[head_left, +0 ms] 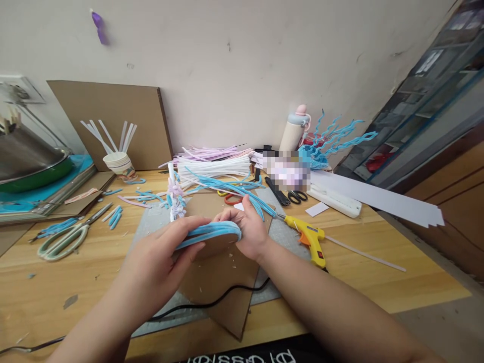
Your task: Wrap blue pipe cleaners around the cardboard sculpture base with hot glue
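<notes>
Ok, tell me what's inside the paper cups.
White sticks stand in the paper cups, fanning out above the rim. The walls hide their lower ends and the bottom.

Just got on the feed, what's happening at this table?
A person is holding a bundle of blue fuzzy stems in both hands, above a piece of cardboard. The left hand grips one part of it, and the right hand is at the curved end. A yellow glue gun lies to the right, large scissors lie to the left, and white stems are piled toward the wall.
</notes>
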`<state>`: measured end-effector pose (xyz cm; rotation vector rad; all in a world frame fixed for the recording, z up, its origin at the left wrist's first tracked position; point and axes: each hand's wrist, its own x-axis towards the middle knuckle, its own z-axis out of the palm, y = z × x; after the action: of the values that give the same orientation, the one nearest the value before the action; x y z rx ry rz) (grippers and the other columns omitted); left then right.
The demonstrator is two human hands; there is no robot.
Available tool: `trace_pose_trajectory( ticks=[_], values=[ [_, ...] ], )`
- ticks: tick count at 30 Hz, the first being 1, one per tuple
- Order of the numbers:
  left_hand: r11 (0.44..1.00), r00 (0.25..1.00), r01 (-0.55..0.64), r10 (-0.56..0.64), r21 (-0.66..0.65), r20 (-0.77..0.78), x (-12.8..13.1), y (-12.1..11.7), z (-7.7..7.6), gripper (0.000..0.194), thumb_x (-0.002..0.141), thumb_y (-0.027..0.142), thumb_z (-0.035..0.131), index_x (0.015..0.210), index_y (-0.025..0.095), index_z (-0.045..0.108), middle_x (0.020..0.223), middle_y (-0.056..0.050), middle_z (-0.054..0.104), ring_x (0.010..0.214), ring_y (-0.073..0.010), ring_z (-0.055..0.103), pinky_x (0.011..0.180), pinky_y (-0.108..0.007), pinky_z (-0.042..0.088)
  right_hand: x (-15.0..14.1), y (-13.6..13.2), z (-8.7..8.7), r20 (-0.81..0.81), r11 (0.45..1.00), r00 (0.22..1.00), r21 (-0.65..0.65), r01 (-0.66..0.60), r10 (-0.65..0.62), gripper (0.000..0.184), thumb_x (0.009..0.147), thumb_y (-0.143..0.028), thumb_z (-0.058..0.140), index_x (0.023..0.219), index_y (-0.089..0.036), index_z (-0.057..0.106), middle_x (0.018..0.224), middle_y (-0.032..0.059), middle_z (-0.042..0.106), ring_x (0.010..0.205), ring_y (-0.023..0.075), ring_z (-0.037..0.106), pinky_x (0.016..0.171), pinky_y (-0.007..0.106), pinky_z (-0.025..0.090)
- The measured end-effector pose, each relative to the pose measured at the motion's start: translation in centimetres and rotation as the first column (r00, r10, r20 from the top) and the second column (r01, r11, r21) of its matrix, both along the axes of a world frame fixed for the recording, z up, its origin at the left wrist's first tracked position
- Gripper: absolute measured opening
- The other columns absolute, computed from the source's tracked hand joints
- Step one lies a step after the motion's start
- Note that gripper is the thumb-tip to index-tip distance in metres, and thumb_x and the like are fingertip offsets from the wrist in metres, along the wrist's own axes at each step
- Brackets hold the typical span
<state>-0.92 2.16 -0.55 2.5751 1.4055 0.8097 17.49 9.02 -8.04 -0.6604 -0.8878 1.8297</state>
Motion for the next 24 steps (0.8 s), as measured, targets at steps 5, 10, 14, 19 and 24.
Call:
trace_pose_trajectory(
  ticks=[5,10,14,19,24],
  values=[
    [1.000,1.000,0.012,-0.012,-0.025,-0.008,-0.1,-0.2,0.2,0.033,0.095,0.033,0.052,0.128,0.034,0.049,0.115,0.003,0.071,0.098,-0.0144,0.070,0.079,-0.023,0.055,0.9,-1.3,1.3,0.126,0.969,0.980,0.215,0.122,-0.151,0.076,0.086,-0.081,0.030,0.081,-0.018,0.073,0.082,0.0073,0.071,0.081,0.0208,0.063,0.080,0.034,0.047],
    [0.999,0.998,0.045,-0.045,0.007,-0.054,0.2,-0.6,0.2,0.038,0.096,0.031,0.052,0.132,0.037,0.044,0.118,0.005,0.069,0.100,-0.0134,0.068,0.081,-0.023,0.055,0.5,-3.3,1.1,0.386,0.850,0.857,0.517,0.104,-0.340,0.058,0.097,-0.060,0.036,0.084,-0.019,0.074,0.075,0.0041,0.067,0.077,0.0200,0.062,0.079,0.034,0.045],
    [0.999,0.996,0.047,-0.046,0.023,-0.072,0.5,-0.8,0.0,0.037,0.096,0.029,0.051,0.132,0.036,0.045,0.116,0.004,0.070,0.100,-0.0143,0.069,0.083,-0.024,0.055,0.0,-3.5,0.3,0.394,0.814,0.813,0.558,0.161,-0.430,0.056,0.100,-0.053,0.035,0.080,-0.019,0.074,0.067,0.0026,0.061,0.065,0.0185,0.057,0.070,0.033,0.045],
    [0.999,0.996,0.046,-0.043,0.024,-0.082,0.8,-0.7,0.1,0.036,0.096,0.031,0.050,0.132,0.034,0.046,0.115,0.001,0.071,0.099,-0.0170,0.070,0.082,-0.027,0.056,-0.2,-3.4,0.0,0.378,0.808,0.812,0.560,0.182,-0.445,0.056,0.100,-0.054,0.035,0.077,-0.020,0.074,0.065,0.0024,0.061,0.066,0.0187,0.057,0.070,0.032,0.044],
    [0.998,0.993,0.059,-0.057,0.016,-0.100,0.3,-0.7,0.3,0.038,0.096,0.031,0.049,0.134,0.035,0.047,0.116,0.001,0.071,0.098,-0.0172,0.070,0.082,-0.028,0.056,0.7,-3.0,0.3,0.362,0.833,0.879,0.550,0.067,-0.310,0.068,0.098,-0.065,0.024,0.087,-0.021,0.075,0.079,0.0042,0.069,0.080,0.0206,0.063,0.077,0.034,0.047]
  ],
)
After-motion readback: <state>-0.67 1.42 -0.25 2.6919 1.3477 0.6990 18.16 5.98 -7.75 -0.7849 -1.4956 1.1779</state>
